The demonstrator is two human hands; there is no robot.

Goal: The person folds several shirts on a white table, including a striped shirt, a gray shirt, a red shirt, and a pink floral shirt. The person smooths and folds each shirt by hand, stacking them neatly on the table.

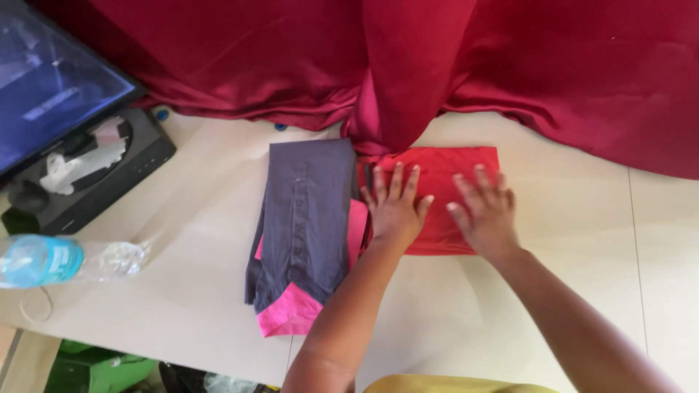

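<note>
On a pale cream surface [568, 240], a folded red cloth [444, 185] lies flat under both hands: the left hand [395, 207] and the right hand [486, 211] each rest palm-down on it, every grip spread wide and pinching nothing. Just left of it, touching its edge, sits a folded grey garment [306, 211] on top of a pink one [291, 313]. Dark red drapery [510, 65] spills along the far side, with a screen [44, 80] on a black stand [109, 175] and a lying plastic bottle [65, 260] at the left.
</note>
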